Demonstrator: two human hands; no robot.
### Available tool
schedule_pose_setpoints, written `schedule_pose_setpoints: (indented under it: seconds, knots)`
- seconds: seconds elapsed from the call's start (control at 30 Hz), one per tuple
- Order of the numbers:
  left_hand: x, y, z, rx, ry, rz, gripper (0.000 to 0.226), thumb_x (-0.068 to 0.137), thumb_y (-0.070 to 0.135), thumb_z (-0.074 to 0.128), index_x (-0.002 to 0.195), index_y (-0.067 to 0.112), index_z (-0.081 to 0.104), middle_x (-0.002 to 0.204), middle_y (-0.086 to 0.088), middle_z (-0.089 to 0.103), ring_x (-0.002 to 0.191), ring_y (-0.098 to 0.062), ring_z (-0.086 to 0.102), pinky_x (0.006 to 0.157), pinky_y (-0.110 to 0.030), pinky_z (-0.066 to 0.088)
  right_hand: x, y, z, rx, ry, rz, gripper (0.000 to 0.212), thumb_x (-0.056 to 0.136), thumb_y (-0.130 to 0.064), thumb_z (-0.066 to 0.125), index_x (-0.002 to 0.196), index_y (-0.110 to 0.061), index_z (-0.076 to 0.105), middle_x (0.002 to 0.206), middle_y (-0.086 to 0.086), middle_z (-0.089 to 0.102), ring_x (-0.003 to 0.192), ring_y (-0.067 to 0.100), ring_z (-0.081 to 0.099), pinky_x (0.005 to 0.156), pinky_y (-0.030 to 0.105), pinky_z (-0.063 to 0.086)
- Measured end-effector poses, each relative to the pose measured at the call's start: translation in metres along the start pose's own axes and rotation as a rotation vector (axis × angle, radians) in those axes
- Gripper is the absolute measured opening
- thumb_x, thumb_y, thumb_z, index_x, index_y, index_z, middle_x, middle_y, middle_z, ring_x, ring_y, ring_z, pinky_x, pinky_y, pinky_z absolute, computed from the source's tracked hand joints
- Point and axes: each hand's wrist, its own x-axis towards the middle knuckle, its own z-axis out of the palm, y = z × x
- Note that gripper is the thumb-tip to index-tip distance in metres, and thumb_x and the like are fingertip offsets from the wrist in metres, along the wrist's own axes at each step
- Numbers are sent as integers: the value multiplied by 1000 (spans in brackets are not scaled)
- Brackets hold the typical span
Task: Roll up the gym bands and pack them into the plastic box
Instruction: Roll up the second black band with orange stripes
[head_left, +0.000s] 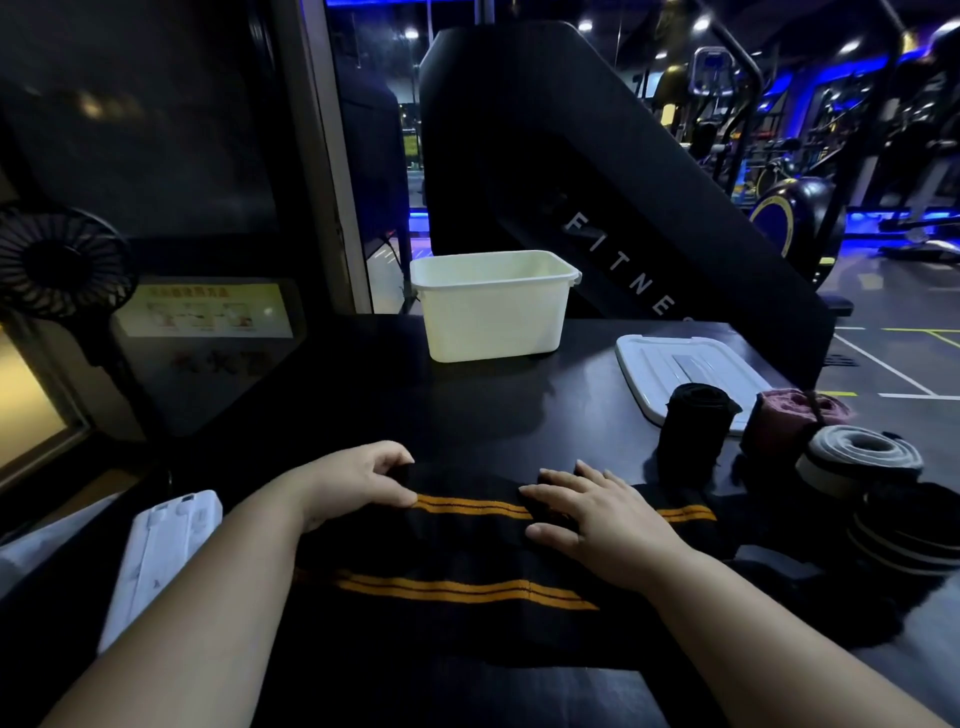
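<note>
A black gym band with orange stripes lies flat across the near part of the dark table. My left hand pinches its far left edge between thumb and curled fingers. My right hand lies flat on the band with straight fingers, near its far edge. The white plastic box stands open at the back of the table. At the right stand a rolled black band, a rolled maroon band and a rolled grey-and-cream band, with a dark striped roll in front of them.
The box's white lid lies on the table right of the box. A white object rests at the near left. A black fan stands at the far left. Gym machines fill the background.
</note>
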Motion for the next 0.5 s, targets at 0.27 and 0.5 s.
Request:
schedule_pose_setpoints:
  seconds: [0.27,0.5]
  knots:
    - [8,-8,11,-112,271,89,32,65,21,88,88,19,65,100,-5,69,93,-19,67,85,-34,55,-1,-1,0,-3,12,-12,90,62,-86,6,144,-54,27,158,-20,19,150,17,4,120,37,6]
    - [-4,-9,1,-307,60,30,58,59,10,79,114,13,61,129,-9,54,114,-22,58,90,-32,52,0,0,0,-25,-1,-9,65,84,-76,26,144,-54,26,159,-20,18,150,16,4,120,37,7]
